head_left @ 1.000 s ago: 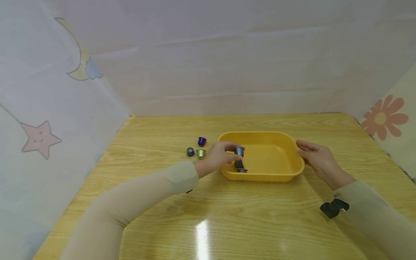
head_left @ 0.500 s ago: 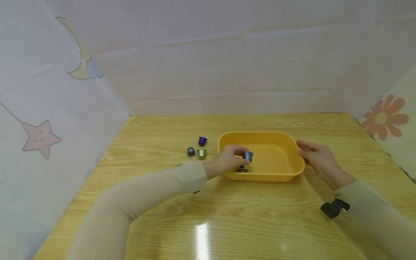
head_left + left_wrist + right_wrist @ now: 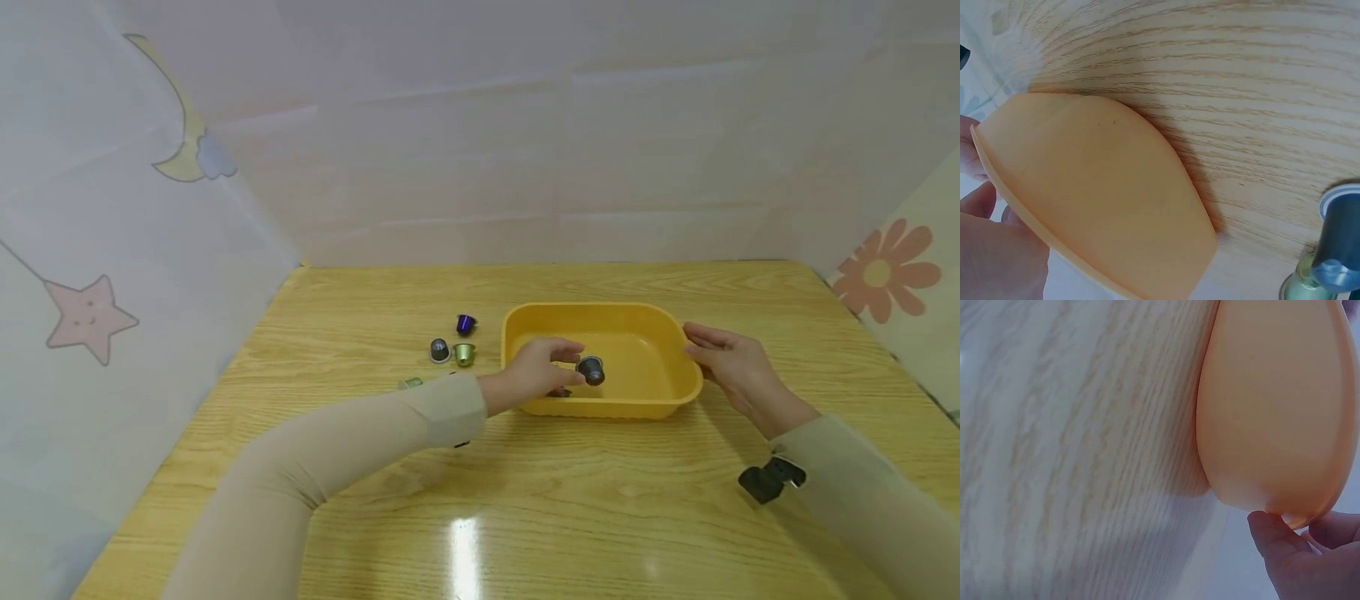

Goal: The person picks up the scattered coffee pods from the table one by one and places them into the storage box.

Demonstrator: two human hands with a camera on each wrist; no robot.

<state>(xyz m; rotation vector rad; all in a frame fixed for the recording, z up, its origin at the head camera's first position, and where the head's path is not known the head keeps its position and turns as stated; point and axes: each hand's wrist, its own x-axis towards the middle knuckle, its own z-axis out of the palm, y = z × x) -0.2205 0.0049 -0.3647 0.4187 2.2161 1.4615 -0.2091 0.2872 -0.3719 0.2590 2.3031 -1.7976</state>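
My left hand (image 3: 536,367) reaches over the left wall into a yellow plastic basin (image 3: 600,409). Its thumb and fingers are spread apart, right beside a dark grey coffee capsule (image 3: 592,372) that lies tilted within the basin. Another dark capsule (image 3: 559,392) shows partly beneath the hand, the rest hidden. At the basin's right end, my right hand (image 3: 738,367) grips the rim. The right wrist view has this hand (image 3: 1313,556) with its thumb and fingers on either side of the basin's edge (image 3: 1272,425).
Left of the basin, on the wooden table (image 3: 570,500), stand a purple capsule (image 3: 466,324), a black capsule (image 3: 440,351) and a light green capsule (image 3: 465,355). A further pale green one (image 3: 411,383) is partly behind the left sleeve. Pale printed sheets (image 3: 480,167) enclose the table.
The left hand has moved right and deeper into the basin, and let go of the dark grey capsule, which has tipped over. The right hand has stayed on the rim.
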